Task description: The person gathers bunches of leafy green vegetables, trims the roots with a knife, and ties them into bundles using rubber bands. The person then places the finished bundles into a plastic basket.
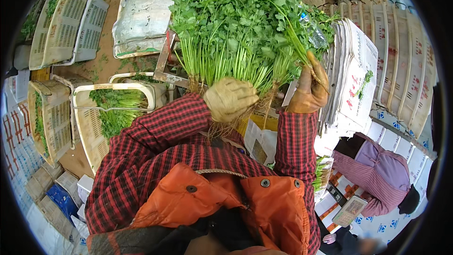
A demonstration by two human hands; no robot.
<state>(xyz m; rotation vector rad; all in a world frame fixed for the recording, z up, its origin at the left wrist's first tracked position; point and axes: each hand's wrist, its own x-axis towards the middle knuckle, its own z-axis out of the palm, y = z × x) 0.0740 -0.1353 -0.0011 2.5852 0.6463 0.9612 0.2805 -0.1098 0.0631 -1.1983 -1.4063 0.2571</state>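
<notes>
A thick heap of leafy celery (231,28), green tops away from me and roots toward me, lies in front of me. My left hand (230,99), in a pale yellow work glove, rests over the lower stems with its fingers stretched to the right. Pale tangled roots (224,130) hang below it. My right hand (311,85), in a stained brownish glove, is closed on a few celery stalks (296,42) at the heap's right side. Their leaves point up and away. The heap hides what lies under it.
A stack of newspapers (351,75) stands right of the heap, near a clear plastic bottle (317,37). Plastic crates (85,118), some holding greens, are at left. More crates (401,61) line the right. A person in purple (382,170) bends by a scale (350,211).
</notes>
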